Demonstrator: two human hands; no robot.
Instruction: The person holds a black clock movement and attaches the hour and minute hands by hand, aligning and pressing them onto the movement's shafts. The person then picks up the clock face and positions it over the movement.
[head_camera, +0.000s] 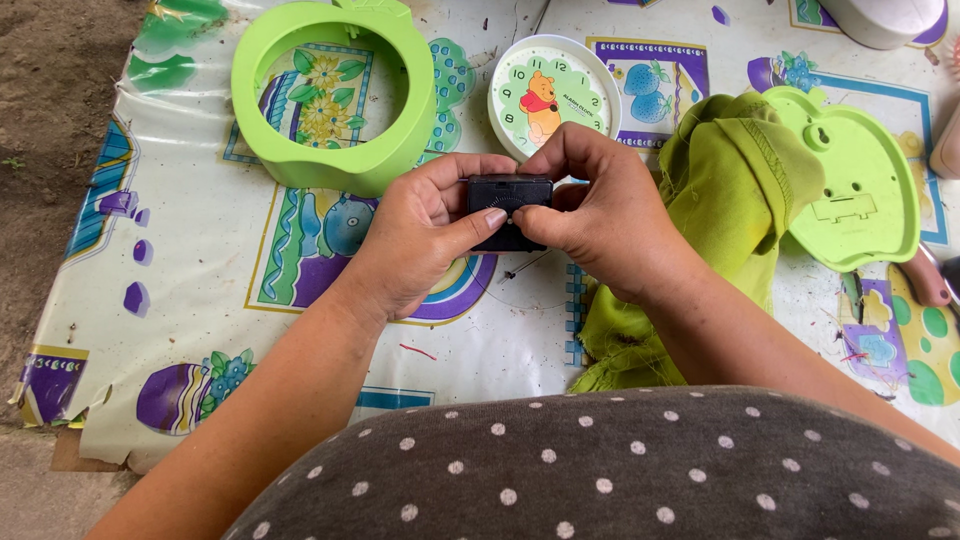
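Note:
Both my hands hold a small black square clock mechanism (508, 196) above a patterned plastic sheet. My left hand (420, 235) grips its left side, thumb across the front. My right hand (600, 215) pinches its right side and top with curled fingers. Just beyond the hands lies a round white clock face (552, 92) with a cartoon bear on it. A green apple-shaped clock frame (335, 95) lies at the back left. A green apple-shaped back cover (850, 180) lies to the right.
A crumpled green cloth (730, 190) lies under my right forearm. The colourful plastic sheet (180, 300) covers the ground, with bare soil (50, 120) at the left. A white object (885, 18) sits at the top right. Thin clock hands (525, 265) lie below the mechanism.

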